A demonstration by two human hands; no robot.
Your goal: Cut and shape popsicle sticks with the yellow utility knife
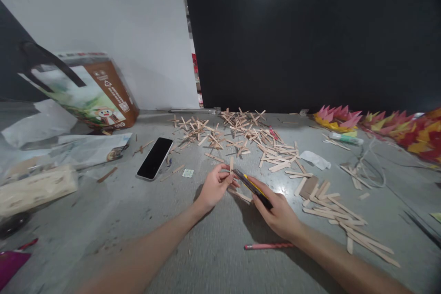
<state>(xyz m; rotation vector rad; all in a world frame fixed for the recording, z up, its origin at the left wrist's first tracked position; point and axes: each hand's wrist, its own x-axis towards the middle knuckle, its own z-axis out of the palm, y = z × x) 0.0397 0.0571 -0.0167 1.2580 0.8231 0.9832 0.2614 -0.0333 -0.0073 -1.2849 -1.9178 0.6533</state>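
My left hand (pixel 214 186) pinches a wooden craft stick (pixel 232 163) upright between its fingertips. My right hand (pixel 278 211) is closed around a black and yellow utility knife (pixel 255 189), whose front end points at the stick, close to my left fingertips. Whether the blade touches the wood is too small to tell. Just below the hands another craft stick (pixel 240 195) lies on the grey table (pixel 193 248). Nearer to me rests a pink pencil (pixel 267 246), partly behind my right wrist.
Crossed sticks (pixel 237 124) are heaped at the back, and loose sticks (pixel 339 211) spread to the right. A phone (pixel 155 158) lies left of my hands. Further left stand a printed bag (pixel 89 92) and a tissue pack (pixel 41 188). Paper flowers (pixel 337 118) and a glue stick (pixel 346 138) are back right.
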